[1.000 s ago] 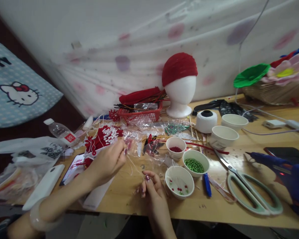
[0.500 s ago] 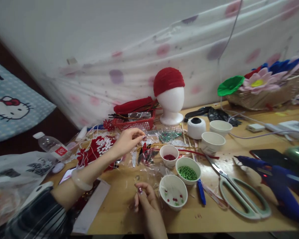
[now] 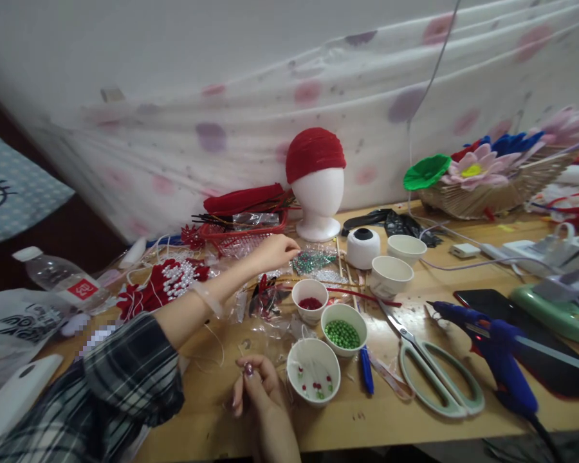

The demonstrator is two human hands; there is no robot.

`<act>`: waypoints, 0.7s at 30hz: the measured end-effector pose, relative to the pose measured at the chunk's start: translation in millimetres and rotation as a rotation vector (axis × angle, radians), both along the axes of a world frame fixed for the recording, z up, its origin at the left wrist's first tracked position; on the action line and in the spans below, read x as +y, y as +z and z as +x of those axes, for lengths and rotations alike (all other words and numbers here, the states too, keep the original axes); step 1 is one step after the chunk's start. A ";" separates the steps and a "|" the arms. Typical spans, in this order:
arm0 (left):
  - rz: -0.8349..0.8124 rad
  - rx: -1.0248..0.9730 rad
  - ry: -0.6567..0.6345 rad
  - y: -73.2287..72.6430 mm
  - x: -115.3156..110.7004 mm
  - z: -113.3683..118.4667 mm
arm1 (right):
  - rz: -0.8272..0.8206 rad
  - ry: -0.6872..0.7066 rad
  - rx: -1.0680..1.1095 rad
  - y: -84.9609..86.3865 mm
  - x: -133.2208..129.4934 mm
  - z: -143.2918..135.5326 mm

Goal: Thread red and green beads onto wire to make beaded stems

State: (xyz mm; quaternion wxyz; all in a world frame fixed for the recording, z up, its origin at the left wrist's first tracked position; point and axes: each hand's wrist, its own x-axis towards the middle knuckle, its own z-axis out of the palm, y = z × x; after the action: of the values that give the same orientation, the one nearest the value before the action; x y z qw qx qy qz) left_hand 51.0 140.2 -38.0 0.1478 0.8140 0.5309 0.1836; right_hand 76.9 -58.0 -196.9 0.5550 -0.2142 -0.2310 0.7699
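Note:
My left hand (image 3: 276,252) is stretched out over the table, its bent fingers close together beside a clear bag of green beads (image 3: 313,260). I cannot tell whether it touches the bag, or what is between its fingertips. Near the front edge my right hand (image 3: 263,392) is closed in a pinch; what it holds is too small to make out. Right beside it stands a white cup (image 3: 313,347) with a few red and green beads on fine strands. Behind that are a cup of green beads (image 3: 342,334) and a cup of dark red beads (image 3: 311,303).
Scissors (image 3: 439,373), a blue pen (image 3: 366,370) and a blue glue gun (image 3: 492,347) lie to the right. A foam head (image 3: 321,199) in a red cap stands behind, beside a red basket (image 3: 241,239). A plastic bottle (image 3: 62,280) leans at the left.
My left hand has moved forward and right, up to the bag of green beads. My right hand stays pinched beside the cup. The whole view has shifted somewhat.

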 end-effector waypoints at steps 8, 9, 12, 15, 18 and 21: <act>0.081 -0.202 0.167 18.4 -120.6 -38.1 | -0.027 0.050 0.037 25.0 -2.2 13.1; 0.085 -0.189 0.174 16.6 -135.4 -41.9 | -0.028 0.052 0.037 27.7 -3.0 14.9; 0.032 -0.081 0.168 5.5 -170.5 -51.3 | -0.029 0.050 0.027 31.4 -5.8 17.6; -0.128 -0.022 0.135 -10.9 -193.0 -58.4 | -0.032 0.018 -0.016 28.6 -7.8 17.4; -0.193 -0.031 0.137 -27.0 -206.1 -63.7 | -0.035 -0.023 -0.088 23.9 -8.3 17.8; -0.155 -0.116 0.142 -37.3 -210.9 -66.7 | -0.032 -0.059 -0.154 21.8 -8.4 19.2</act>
State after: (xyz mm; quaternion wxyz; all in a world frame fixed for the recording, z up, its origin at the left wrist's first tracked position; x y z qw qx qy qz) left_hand -15.7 -70.7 -75.3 0.2273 0.7486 0.5901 0.1991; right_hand 96.2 -66.3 -175.1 0.5547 -0.2884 -0.2544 0.7379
